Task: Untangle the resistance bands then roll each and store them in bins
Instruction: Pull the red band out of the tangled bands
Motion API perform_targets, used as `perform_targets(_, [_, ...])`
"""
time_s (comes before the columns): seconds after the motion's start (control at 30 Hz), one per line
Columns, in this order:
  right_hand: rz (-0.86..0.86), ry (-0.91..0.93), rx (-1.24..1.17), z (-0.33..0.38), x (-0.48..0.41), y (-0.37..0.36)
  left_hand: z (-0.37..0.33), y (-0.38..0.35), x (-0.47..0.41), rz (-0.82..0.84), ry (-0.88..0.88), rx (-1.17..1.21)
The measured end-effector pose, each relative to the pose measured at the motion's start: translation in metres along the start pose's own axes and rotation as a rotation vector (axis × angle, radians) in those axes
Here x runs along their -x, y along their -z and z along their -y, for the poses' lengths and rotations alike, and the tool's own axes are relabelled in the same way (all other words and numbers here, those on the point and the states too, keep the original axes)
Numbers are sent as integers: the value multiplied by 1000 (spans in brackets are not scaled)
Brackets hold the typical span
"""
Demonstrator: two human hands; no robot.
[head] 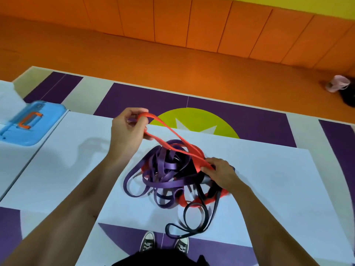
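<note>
A loop of the red band [165, 131] is pinched and lifted by the left hand [127, 129], apparently to free it, while the tangle [169, 175] is pinned to the white table [269, 179] by the right hand [221, 172], fingers pressed together on red.

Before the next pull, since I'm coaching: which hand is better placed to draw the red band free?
Probably the left hand: it holds a raised loop of the red band above the pile. The right hand sits low on the tangle, better for pinning it down.
</note>
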State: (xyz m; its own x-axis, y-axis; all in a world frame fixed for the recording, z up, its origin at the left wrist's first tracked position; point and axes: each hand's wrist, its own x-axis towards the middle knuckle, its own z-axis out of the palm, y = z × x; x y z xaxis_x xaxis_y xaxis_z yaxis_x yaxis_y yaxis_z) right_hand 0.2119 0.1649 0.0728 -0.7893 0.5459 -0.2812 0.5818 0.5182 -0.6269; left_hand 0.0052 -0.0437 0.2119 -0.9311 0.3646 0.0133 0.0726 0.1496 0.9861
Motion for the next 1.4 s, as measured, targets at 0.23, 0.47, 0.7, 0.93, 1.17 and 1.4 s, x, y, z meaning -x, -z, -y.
perform_targets(0.23, [-126, 79, -296, 48, 11, 46, 50, 8, -2, 234, 190, -259])
perform_targets(0.47, [-154, 85, -367, 108, 8, 66, 51, -16, 31, 214, -179, -474])
perform_targets(0.7, [-97, -253, -725, 141, 1, 74, 58, -40, 70, 631, -190, -473])
perform_targets(0.93, [-70, -295, -895, 151, 2, 72, 118, -66, 72, 788, -224, -789])
perform_targets(1.17, [-314, -236, -871, 127, 1, 87, 181, -71, 82, 1016, -274, -1377])
perform_targets(1.4, [-461, -142, -640, 88, 6, 115, 220, -58, 78, 734, -348, -1443])
